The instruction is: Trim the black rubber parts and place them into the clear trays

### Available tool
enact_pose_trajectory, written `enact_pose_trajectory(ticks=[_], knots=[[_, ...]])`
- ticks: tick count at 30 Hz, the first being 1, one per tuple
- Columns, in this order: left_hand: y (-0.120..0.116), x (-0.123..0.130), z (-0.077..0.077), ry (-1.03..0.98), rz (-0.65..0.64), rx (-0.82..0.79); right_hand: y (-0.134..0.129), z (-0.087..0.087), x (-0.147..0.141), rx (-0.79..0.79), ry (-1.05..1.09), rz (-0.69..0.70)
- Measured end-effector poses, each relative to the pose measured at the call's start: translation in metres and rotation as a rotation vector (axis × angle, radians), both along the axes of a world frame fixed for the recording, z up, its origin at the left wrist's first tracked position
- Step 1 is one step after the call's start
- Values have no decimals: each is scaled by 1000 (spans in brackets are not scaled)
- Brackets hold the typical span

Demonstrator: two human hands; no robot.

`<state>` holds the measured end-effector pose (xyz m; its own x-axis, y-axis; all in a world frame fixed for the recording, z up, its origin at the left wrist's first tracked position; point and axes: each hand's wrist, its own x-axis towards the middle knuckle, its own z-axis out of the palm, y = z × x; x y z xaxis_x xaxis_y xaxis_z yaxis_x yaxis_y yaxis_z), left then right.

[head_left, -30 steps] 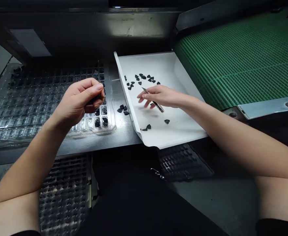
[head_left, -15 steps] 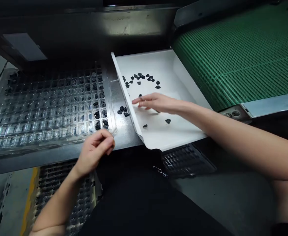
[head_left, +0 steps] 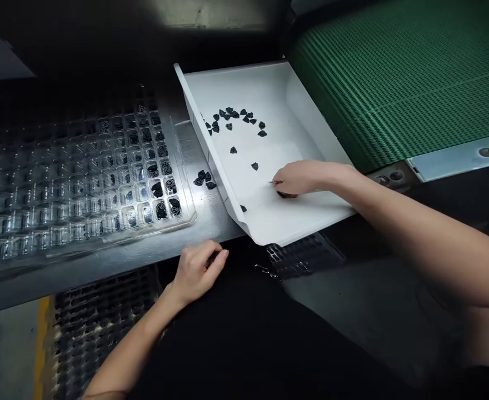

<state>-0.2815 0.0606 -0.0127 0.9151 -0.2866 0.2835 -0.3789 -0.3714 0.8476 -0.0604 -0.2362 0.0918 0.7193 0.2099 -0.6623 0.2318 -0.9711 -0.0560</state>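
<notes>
My right hand [head_left: 298, 178] reaches down into the white tray [head_left: 265, 233], its fingers pinched together on a small black part [head_left: 287, 194] that the hand mostly covers. A thin dark tip pokes out beside the fingers. Several more small black parts [head_left: 255, 166] lie scattered on the tray floor, many in an arc toward the back. Below the metal bench edge, my left hand [head_left: 200, 269] is held closed with the thumb against curled fingers; whatever may be inside is hidden.
Left of the white tray lies a clear plastic tray [head_left: 103, 233] with pockets, several holding black parts. A small black cluster [head_left: 205, 178] sits on the metal bench [head_left: 217, 219] between them. At right is a green conveyor belt [head_left: 407, 83]. Pocketed trays [head_left: 98, 333] are stacked below.
My right hand has moved right and closed over a black part near the tray's front. My left hand has shifted right, away from the clear tray's corner. The view has shifted slightly.
</notes>
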Motion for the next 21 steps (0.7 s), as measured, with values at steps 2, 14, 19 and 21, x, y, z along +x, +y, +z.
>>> enact_pose_trajectory(ticks=[2,14,19,21], knots=[[-3,-1,-5,-106,-29,16,5,2,10,82,62,-28],[-7,19,3,-179,-97,30,7,26,-12,-84,59,109],[-3,29,0,-14,-73,40,6,14,-7,314,221,40],[-2,30,1,38,-76,20,8,19,-2,597,183,-38]])
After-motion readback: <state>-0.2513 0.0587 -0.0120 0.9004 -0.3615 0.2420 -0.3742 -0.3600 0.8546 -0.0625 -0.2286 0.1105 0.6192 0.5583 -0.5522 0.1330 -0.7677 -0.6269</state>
